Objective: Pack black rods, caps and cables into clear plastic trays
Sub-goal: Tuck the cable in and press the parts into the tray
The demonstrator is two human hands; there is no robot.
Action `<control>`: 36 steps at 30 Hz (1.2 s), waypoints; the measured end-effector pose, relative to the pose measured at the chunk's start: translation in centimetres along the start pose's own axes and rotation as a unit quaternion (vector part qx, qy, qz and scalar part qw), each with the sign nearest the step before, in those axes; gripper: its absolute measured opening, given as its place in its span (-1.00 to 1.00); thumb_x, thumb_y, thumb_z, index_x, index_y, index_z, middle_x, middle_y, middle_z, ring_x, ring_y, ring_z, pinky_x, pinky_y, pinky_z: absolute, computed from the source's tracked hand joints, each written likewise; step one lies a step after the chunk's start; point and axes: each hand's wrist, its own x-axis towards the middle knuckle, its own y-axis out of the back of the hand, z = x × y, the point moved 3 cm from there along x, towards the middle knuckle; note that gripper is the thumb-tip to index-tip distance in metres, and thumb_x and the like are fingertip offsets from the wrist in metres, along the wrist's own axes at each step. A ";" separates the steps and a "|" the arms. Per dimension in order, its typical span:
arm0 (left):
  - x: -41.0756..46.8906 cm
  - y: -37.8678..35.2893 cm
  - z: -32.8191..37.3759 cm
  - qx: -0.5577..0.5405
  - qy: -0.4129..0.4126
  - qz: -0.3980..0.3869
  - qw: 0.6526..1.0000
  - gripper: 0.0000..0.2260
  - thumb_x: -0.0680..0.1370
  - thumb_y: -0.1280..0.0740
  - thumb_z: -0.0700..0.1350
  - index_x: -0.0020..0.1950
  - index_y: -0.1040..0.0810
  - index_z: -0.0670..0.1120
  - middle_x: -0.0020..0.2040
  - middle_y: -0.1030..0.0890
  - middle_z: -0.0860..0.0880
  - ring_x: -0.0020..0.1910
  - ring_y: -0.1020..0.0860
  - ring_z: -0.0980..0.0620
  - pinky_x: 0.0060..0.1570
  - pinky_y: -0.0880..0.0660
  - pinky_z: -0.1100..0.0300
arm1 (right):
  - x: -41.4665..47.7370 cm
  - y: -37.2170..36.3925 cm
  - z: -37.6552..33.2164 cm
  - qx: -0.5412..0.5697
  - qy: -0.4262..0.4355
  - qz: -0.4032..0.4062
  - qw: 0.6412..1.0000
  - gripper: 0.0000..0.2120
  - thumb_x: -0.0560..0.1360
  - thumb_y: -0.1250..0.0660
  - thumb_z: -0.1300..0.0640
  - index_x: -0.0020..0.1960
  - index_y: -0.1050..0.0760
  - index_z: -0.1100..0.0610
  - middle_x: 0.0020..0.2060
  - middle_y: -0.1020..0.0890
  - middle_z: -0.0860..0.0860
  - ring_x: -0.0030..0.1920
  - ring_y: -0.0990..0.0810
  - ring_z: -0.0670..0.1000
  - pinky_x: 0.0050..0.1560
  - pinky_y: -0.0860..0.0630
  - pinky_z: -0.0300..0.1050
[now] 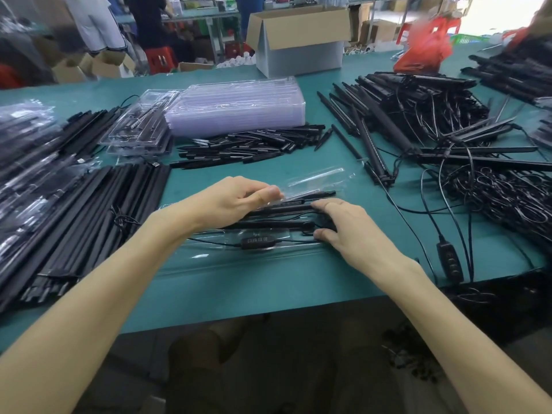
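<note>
One clear tray (268, 255) lies on the green table (268, 288), at the near edge. In it are three black rods (286, 208) that I can count and one cable controller (257, 242) (front channel). The left hand (236, 198) pinches the tray's far flap. The right hand (349, 231) curls round the rods' right ends. One stack of empty trays (236, 109) sits behind.

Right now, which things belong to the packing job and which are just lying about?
Job: tray, rods in it, cable, tray stack, rod pile, caps, cable tangle.
Lying about: box, red bag, red stool.
</note>
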 end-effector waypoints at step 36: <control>-2.2 -3.9 0.7 0.232 -0.055 0.039 0.970 -0.54 0.67 -0.12 0.15 0.56 -0.35 0.06 0.51 -0.41 0.08 0.48 -0.38 0.10 0.43 -0.32 0.11 | -2.1 -1.2 0.6 -0.056 0.072 0.116 0.989 -0.75 0.65 -0.26 0.11 0.21 -0.63 0.16 0.05 -0.64 0.04 0.11 -0.52 0.14 0.18 -0.44 0.04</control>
